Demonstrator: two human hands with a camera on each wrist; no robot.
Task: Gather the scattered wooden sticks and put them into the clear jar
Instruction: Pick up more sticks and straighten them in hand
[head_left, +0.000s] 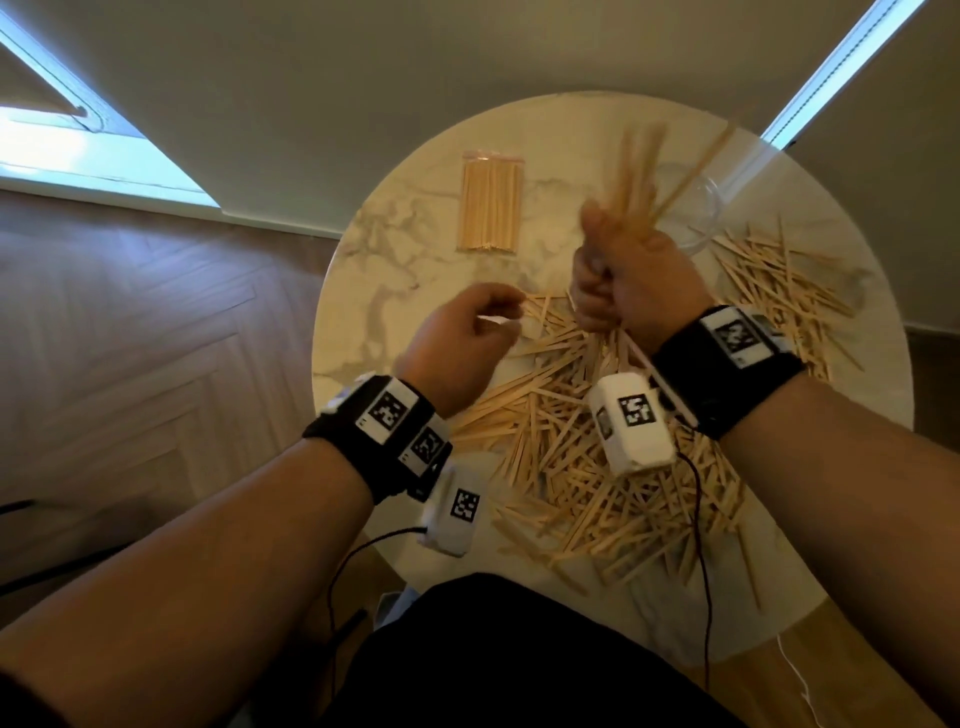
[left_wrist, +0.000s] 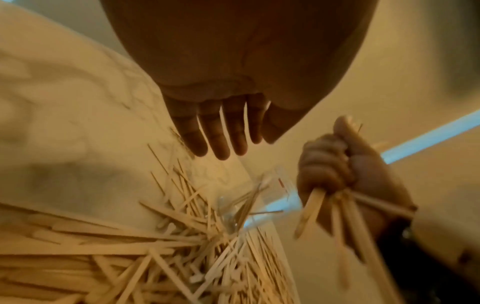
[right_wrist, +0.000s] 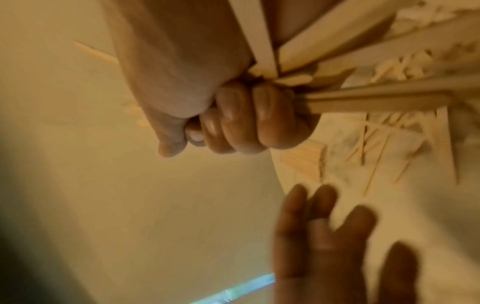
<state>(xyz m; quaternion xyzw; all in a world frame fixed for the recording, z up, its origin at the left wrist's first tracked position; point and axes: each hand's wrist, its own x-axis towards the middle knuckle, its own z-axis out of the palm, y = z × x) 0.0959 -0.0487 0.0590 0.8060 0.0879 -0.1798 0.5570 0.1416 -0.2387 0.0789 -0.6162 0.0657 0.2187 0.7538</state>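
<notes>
A round table with a smooth white top and grey marble swirls stands on a brown wooden floor laid in a zigzag pattern, next to a plain pale wall. The right hand is a tight fist, all fingers wrapped around a bunch of sticks that are thin, flat and pale wood. The bunch pokes up out of the top of the fist and looks blurry, and more ends stick out below the fist toward the wrist. Under and behind that fist lies a big messy pile of scattered sticks, crossing each other every which way, and more loose ones spread out to the right of the fist. The clear jar is see-through and round, standing on the table just past the fist, a little to its right, near the tips of the held bunch. Far to the left of the fist lies a neat flat packet of sticks in a clear bag. The left hand hangs just left of the fist, above the edge of the pile, with its fingers loose and a little curled, holding nothing. Both wrists wear black bands with white boxes with black-and-white square marks.
</notes>
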